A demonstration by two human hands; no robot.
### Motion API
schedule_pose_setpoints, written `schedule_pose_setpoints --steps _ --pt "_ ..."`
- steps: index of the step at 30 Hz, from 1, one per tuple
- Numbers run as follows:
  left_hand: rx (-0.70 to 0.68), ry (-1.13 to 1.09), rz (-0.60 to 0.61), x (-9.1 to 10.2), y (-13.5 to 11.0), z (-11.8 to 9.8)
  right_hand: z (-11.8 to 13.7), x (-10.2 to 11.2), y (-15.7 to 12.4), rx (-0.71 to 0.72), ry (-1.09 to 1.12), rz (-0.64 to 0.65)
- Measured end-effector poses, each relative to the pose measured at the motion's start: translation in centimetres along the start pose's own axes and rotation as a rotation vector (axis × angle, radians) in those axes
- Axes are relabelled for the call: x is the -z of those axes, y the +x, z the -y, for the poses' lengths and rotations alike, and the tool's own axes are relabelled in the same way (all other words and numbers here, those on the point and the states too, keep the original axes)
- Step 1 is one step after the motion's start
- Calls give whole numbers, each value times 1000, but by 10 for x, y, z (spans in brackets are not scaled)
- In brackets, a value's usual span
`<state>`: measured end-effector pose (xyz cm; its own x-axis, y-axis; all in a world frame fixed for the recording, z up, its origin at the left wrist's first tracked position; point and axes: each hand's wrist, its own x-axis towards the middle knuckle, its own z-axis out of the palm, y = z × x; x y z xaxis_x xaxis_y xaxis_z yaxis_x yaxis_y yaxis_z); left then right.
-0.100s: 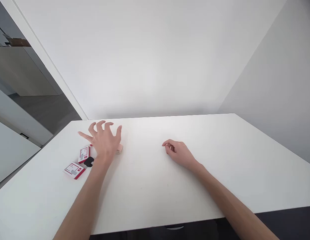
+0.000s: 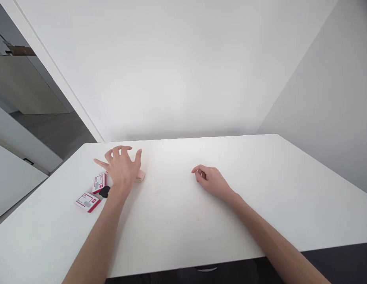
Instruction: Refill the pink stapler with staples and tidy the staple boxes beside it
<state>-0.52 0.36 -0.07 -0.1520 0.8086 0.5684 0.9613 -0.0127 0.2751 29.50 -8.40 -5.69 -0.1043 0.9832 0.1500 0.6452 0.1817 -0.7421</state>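
My left hand (image 2: pixel 122 169) hovers over the left part of the white table (image 2: pixel 171 221), fingers spread and slightly bent, holding nothing. Partly covered by it is a small pinkish block-like item (image 2: pixel 141 176), showing past the thumb side. Left of the wrist lie two small white boxes with red edges: the nearer box (image 2: pixel 87 201) and the farther box (image 2: pixel 99 183). A small black object (image 2: pixel 104 192), its kind unclear, lies between them and my wrist. My right hand (image 2: pixel 211 180) rests on the table near its middle, fingers loosely curled in, with nothing visible in them.
A white wall (image 2: pixel 177 79) stands behind the table's far edge, and a grey wall (image 2: pixel 328 102) rises on the right. Beyond the table's left side are a grey floor (image 2: pixel 57 132) and a pale cabinet (image 2: pixel 26 85).
My left hand has come down slightly and a little toward me, its fingers still spread. My right hand stays where it was.
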Motion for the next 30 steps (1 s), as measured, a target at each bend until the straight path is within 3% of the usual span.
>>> schedule_pose_setpoints --steps 7,13,19,24,30 --pt "0 -92 173 -1 -3 -12 2 0 1 3 -8 -4" --pt "36 -345 212 11 -6 -29 1 1 0 6 -2 -4" --pt "154 -702 338 5 -4 -27 1 1 1 1 -3 2" --pt "282 -841 297 -2 -17 -40 0 1 1 -3 0 7" --pt "281 -939 243 -7 -48 -66 3 0 0 18 29 -3"
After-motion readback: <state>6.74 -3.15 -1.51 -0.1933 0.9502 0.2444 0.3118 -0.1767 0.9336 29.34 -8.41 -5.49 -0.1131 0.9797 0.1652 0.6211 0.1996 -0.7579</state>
